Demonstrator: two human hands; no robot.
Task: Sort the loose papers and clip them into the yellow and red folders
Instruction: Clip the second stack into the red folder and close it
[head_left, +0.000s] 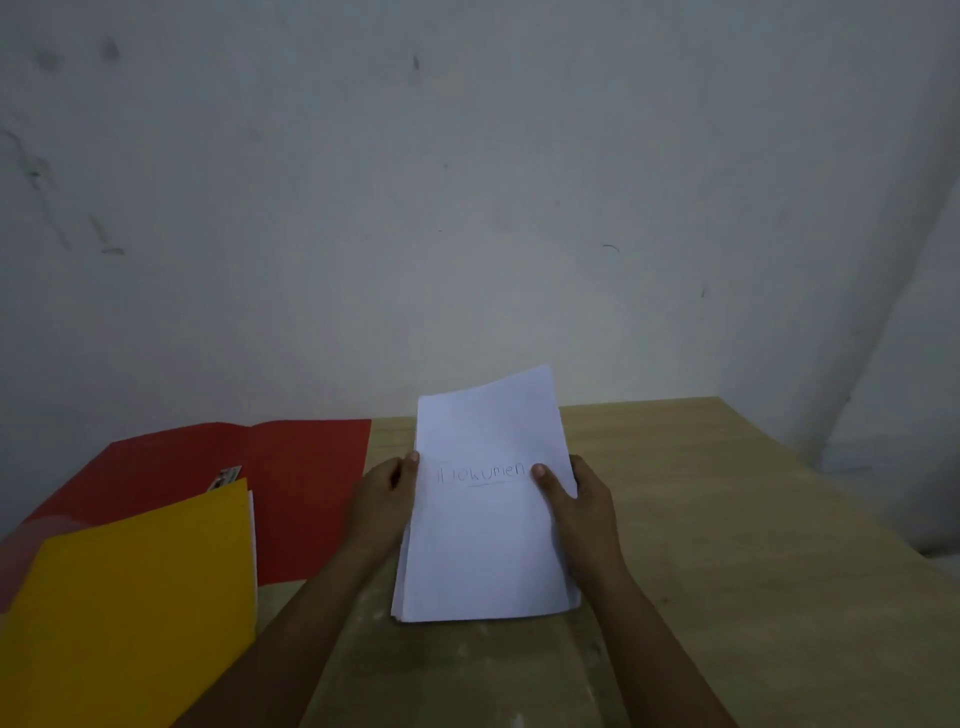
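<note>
Nearest me, bottom left, yellow folder (130, 613) lies shut on the table (727, 519), w/ white sheet edges showing at its right side, so I judge that half filed. Center: both hands grip the paper stack (483, 545), left hand (384, 499) and right hand (576, 499) w/ thumbs on top, bottom edge resting on the table. Farther left, red folder (291, 467) lies open, clip bare; I reckon this stack goes there next.

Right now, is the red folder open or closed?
Open. The red folder lies spread flat on the table, centre crease showing, a metal clip exposed inside; the yellow folder overlaps it.
</note>
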